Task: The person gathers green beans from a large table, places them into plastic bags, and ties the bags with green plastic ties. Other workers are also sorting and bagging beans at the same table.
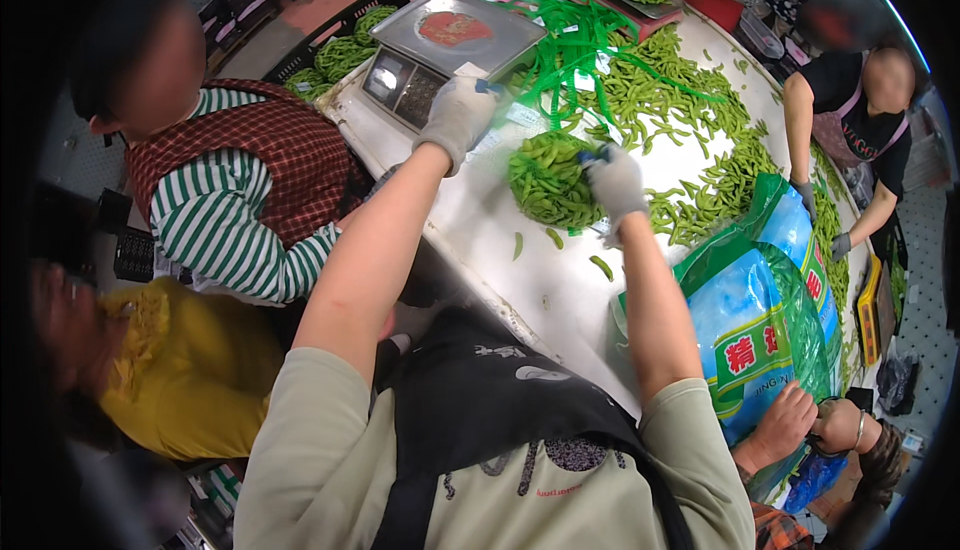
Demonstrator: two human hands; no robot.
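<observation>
A green mesh bag full of green soybean pods [555, 179] lies on the white table [480, 220] before me. My right hand [615, 182], in a grey-white glove, is at the bag's right side; its fingers are blurred, and their grip cannot be told. My left hand [463, 116], gloved too, is at the front edge of the digital scale [457, 32], beside green netting and white tags; whether it holds any of them is unclear. Empty green mesh bags with tags [581, 62] lie beyond the filled bag. Loose pods [705, 107] are spread over the table to the right.
A large printed plastic sack [757, 317] stands at right, with another person's hands [817, 415] at it. Co-workers stand at left and far right. A crate of filled bags [337, 55] is behind the scale. A second scale [645, 17] is at the far end.
</observation>
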